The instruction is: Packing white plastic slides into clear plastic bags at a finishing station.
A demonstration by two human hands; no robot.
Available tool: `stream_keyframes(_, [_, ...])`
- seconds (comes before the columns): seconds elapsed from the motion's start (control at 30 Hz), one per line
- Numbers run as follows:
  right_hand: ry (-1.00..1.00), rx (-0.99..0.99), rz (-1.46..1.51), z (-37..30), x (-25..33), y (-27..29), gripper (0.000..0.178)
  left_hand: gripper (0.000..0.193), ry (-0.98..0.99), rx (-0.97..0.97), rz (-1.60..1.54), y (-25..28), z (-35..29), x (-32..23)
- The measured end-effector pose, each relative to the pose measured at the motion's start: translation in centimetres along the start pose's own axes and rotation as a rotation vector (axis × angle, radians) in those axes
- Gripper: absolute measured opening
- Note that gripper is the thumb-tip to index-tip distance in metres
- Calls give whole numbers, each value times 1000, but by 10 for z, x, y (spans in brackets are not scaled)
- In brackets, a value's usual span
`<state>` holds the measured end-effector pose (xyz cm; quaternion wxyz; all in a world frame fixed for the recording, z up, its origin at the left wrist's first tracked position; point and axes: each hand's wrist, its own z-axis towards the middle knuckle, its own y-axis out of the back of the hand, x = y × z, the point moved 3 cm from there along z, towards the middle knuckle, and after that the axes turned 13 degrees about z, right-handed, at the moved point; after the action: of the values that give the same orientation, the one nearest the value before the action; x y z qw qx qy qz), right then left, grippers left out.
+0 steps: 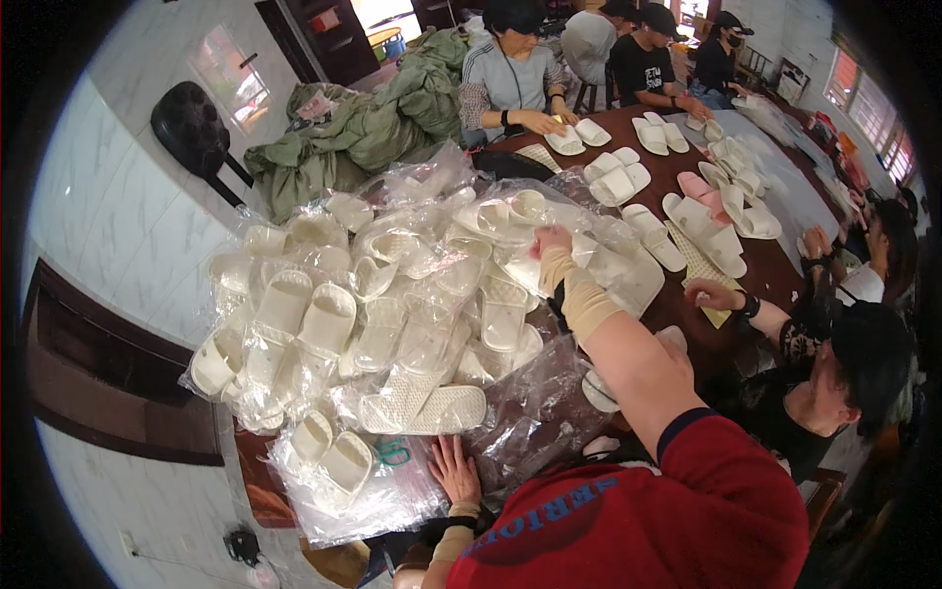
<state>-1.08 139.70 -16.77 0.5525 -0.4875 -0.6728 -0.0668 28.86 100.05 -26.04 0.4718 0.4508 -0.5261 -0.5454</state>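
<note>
My left hand (456, 473) lies flat with its fingers spread, beside a stack of clear plastic bags (383, 506) at the near edge of the table. Close to it, green-handled scissors (392, 452) rest on the bags, next to a pair of white slippers (345, 459). A textured white slipper sole (437, 409) lies just beyond the fingertips. My right arm stretches far across, and my right hand (552, 241) is curled at the far right side of a big pile of white slippers (402, 324) in clear plastic. What its fingers grip, if anything, is hidden.
Several loose white slippers (655, 236) and a pink slipper (699, 196) are spread on the dark red table (775, 280) to the right. Co-workers sit along the far side and the right, one person's hand (713, 294) near my arm. Green sacks (392, 118) are heaped behind the pile.
</note>
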Motion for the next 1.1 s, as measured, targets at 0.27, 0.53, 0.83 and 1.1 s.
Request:
stream_keyframes(0.27, [379,824,-167,-129,178,-56,6,64,-115,22,-6,0,10,2])
stream_keyframes(0.53, [60,1081,-161,-250,208,-13,12,67,-136,19,10,-3,20,-7])
stream_keyframes(0.83, [-283,974,-662,-204,21,180,19,55,-240,-181,77,-97,-1,62])
stream_keyframes(1.1, [233,412,-1272,-183,-2,253,20,47,-309,-234,-283,-86,5,58])
